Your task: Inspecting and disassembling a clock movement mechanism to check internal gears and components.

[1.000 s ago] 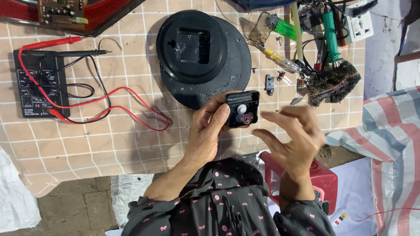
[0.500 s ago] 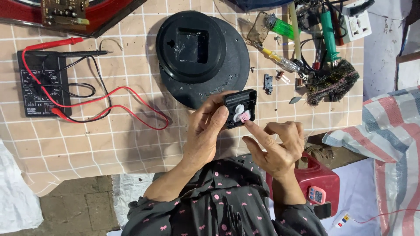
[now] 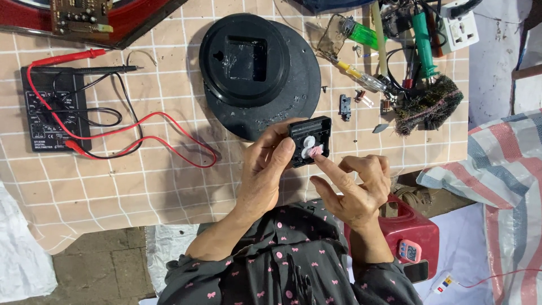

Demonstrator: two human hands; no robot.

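Left hand [image 3: 265,169] grips small black clock movement [image 3: 309,141], thumb across its face. Right hand [image 3: 355,189] just right of it, index fingertip on pink gear [image 3: 316,151] beside white gear [image 3: 308,142]. Black round clock back [image 3: 257,70] beyond left hand. Multimeter [image 3: 53,107] far left, red leads trailing.

A black multimeter [image 3: 52,108] with red and black leads [image 3: 148,135] lies at the left of the checked tabletop [image 3: 141,192]; a round black clock back [image 3: 257,70] sits centre, a green-handled tool [image 3: 423,42] and white socket [image 3: 460,28] far right.
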